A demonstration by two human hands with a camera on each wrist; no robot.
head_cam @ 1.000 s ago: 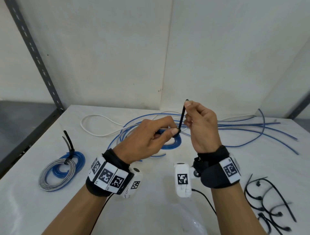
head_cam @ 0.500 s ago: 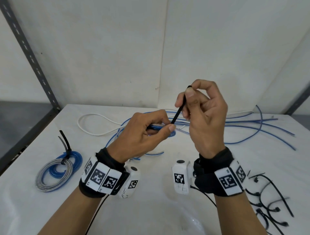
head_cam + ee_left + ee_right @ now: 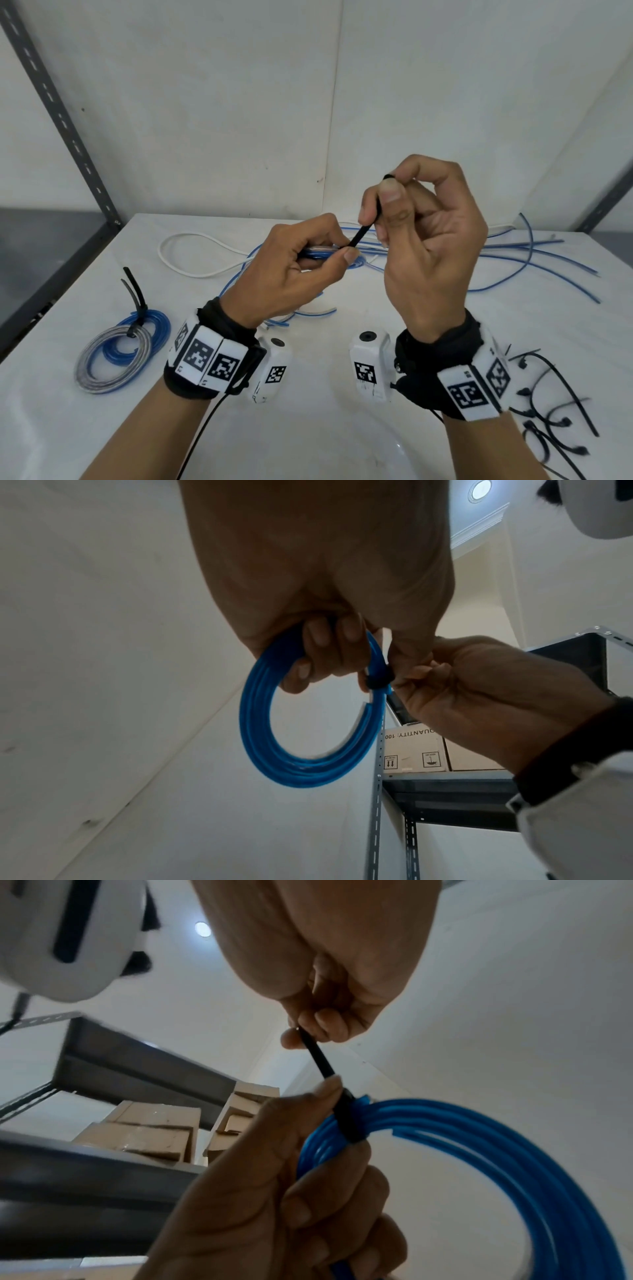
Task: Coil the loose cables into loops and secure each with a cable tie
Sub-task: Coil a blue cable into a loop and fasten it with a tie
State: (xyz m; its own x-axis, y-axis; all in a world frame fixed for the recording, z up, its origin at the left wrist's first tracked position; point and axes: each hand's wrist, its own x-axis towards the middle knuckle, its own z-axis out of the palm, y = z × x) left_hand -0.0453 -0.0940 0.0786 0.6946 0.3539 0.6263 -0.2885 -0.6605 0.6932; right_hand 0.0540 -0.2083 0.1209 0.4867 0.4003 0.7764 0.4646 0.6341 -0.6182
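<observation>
The left hand (image 3: pixel 291 270) grips a coil of glossy blue plastic-sheathed cable (image 3: pixel 274 753), several turns lying side by side in a neat round loop, held up in the air above the white table (image 3: pixel 308 428). From the left wrist view the loop hangs below the curled fingers, with a cut end showing pale on its inner edge. A thin black plastic cable tie (image 3: pixel 346 1118) wraps tightly round the bundled strands just beside the left thumb, and its free tail runs straight up and away from the coil. The right hand (image 3: pixel 428 253) pinches that tail between thumb and fingers, raised a little higher than the left. On the table behind lie loose blue cables (image 3: pixel 534 260) and a white cable (image 3: pixel 191 240); at the left rest two tied coils, blue and grey (image 3: pixel 116 349); at the right lie spare black cable ties (image 3: pixel 555 407).
</observation>
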